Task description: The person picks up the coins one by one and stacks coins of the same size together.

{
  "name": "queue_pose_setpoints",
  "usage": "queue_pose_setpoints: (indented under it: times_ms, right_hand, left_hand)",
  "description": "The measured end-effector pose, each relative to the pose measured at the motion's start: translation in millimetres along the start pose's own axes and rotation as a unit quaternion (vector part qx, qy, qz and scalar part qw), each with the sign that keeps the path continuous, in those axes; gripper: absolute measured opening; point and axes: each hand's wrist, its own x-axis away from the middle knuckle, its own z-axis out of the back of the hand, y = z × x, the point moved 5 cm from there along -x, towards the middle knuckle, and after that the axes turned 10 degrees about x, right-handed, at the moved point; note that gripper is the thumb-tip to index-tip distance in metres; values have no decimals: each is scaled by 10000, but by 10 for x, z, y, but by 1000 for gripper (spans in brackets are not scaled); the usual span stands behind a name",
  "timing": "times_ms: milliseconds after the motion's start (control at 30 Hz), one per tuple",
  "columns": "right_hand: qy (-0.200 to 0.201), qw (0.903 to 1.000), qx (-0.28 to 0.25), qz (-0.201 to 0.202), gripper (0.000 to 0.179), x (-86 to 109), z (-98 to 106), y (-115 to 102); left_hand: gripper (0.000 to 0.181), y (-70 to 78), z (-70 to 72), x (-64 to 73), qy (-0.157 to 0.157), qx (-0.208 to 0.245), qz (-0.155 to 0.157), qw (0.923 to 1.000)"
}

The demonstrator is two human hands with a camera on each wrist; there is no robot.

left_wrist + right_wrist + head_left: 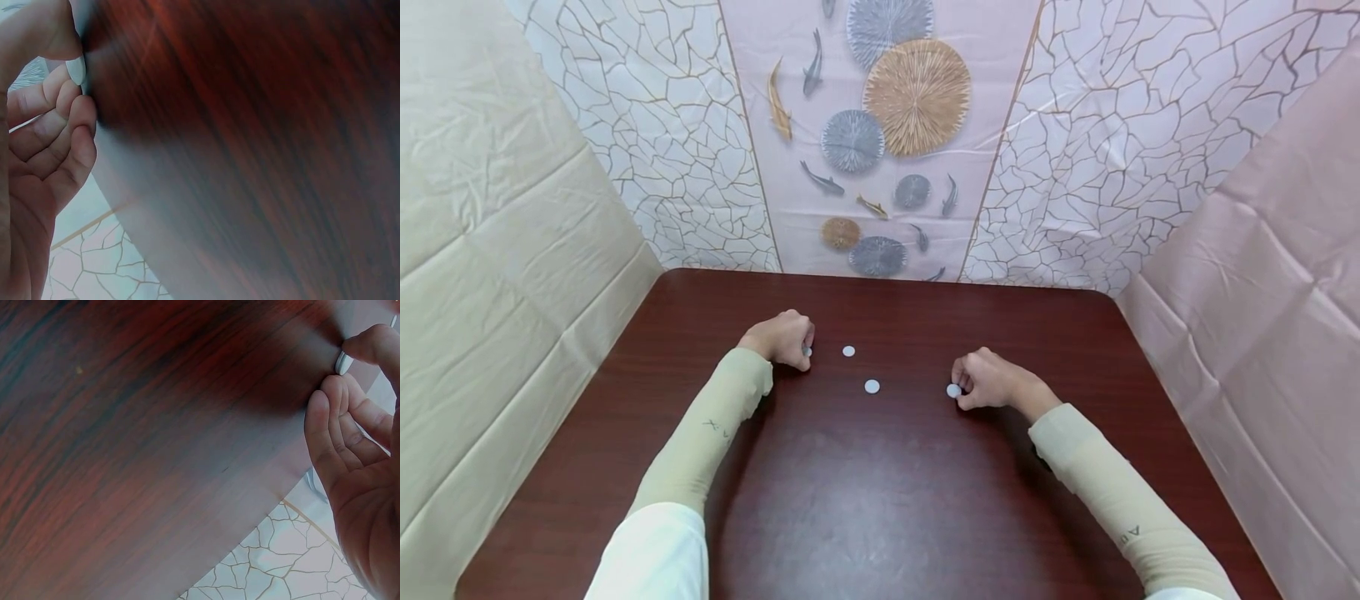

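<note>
My left hand is low over the table on the left, pinching a small white disc between thumb and fingers close to the wood. In the head view that disc is mostly covered by the fingers. On the right, my right hand grips another white disc by its edges, thumb on the near side and fingers on the far side. Two more discs lie flat between the hands: a farther disc, nearer the left hand, and a closer disc.
The dark red-brown wooden table has rounded far corners. A patterned curtain hangs behind its far edge, with plain cloth walls along both sides. Light sleeves cover both forearms.
</note>
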Motion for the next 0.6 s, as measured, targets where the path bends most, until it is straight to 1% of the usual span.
queue_pose_setpoints:
  times_ms: [100,200,333,600]
  right_hand:
    - [-12,10000,20,-21,20,2,-5,-1]
    - [-62,10000,-3,-69,20,-3,-14,-3]
    - [-84,9999,-10,-104,20,-11,-21,-1]
    - [-31,10000,6,-31,21,-8,0,-12]
  left_hand:
    - [12,4,-5,23,-92,-61,86,9999]
    - [13,12,-7,63,-176,-90,97,9998]
    - [15,37,1,131,-211,-96,-18,9997]
    - [15,82,24,301,-249,-34,-173,9995]
